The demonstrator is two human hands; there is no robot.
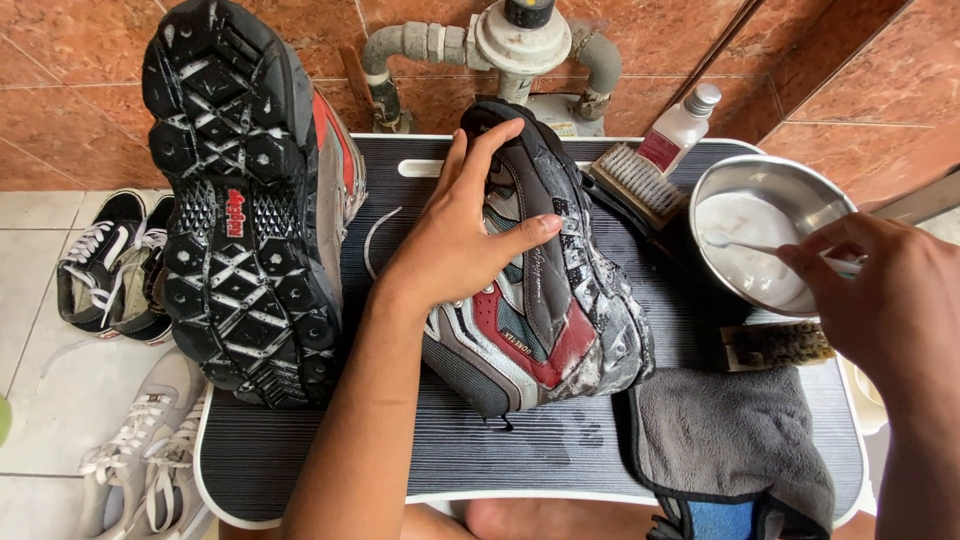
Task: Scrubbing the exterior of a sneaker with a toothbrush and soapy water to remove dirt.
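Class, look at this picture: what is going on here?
A person's left hand steadies a soapy grey-and-red hiking shoe lying on a ribbed black tray. The right hand dips a small brush into white liquid in a metal bowl. The other shoe stands sole-up alongside.

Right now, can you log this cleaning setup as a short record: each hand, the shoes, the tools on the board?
left hand: resting on grey and red shoe, which lies on its side
right hand: holding small brush dipped in steel bowl of white liquid
second shoe: sole up, facing the camera
board: ribbed, dark
tools: scrub brush, bottle, grey cloth
floor: sneakers at left
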